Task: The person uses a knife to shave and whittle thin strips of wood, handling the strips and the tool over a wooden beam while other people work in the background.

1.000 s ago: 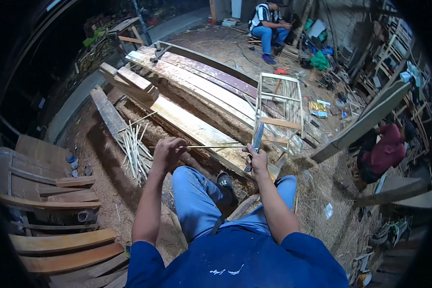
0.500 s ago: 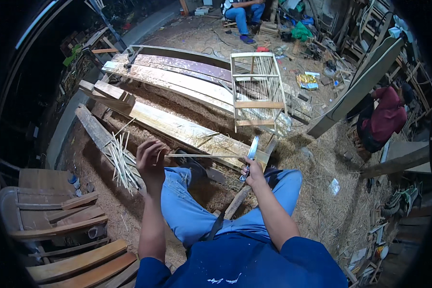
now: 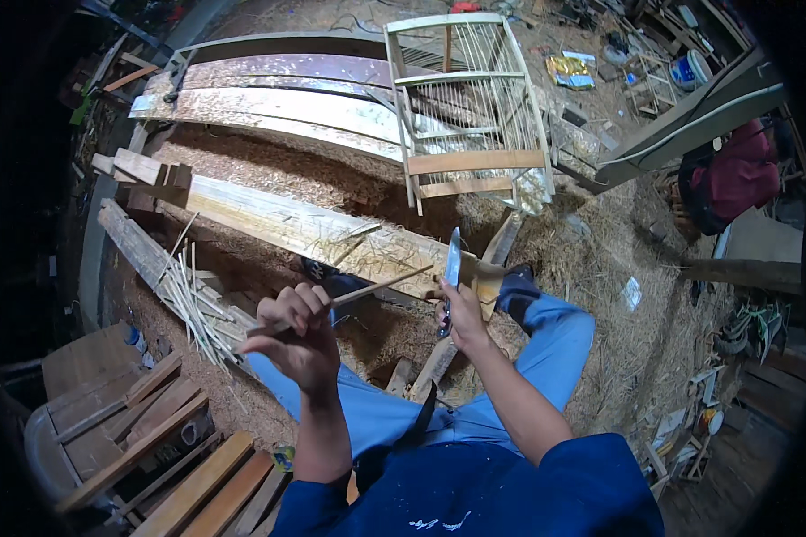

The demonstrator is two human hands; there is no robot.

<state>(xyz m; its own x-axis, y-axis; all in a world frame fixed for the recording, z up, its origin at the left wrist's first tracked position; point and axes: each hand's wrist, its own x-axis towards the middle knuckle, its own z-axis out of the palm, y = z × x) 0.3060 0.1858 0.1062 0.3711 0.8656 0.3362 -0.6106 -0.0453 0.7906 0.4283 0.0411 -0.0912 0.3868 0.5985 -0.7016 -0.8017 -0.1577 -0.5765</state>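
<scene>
Before a pale plank desk (image 3: 287, 225): gripping a thin, straw-coloured wooden stick (image 3: 381, 286) in the left hand (image 3: 295, 336), aimed near a silver-bladed knife (image 3: 454, 258) clasped in the right hand (image 3: 461, 313). Could twist and invite a cut, held only at one end.

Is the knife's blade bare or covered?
Bare: the knife shows its shiny blade standing out beyond the right hand, pointing away from the body, with no sheath on it.

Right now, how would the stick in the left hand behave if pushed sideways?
The stick is likely light, being so thin. It seems fairly stiff: it juts out straight from the left hand. A hard push might snap it, given that slimness.
</scene>
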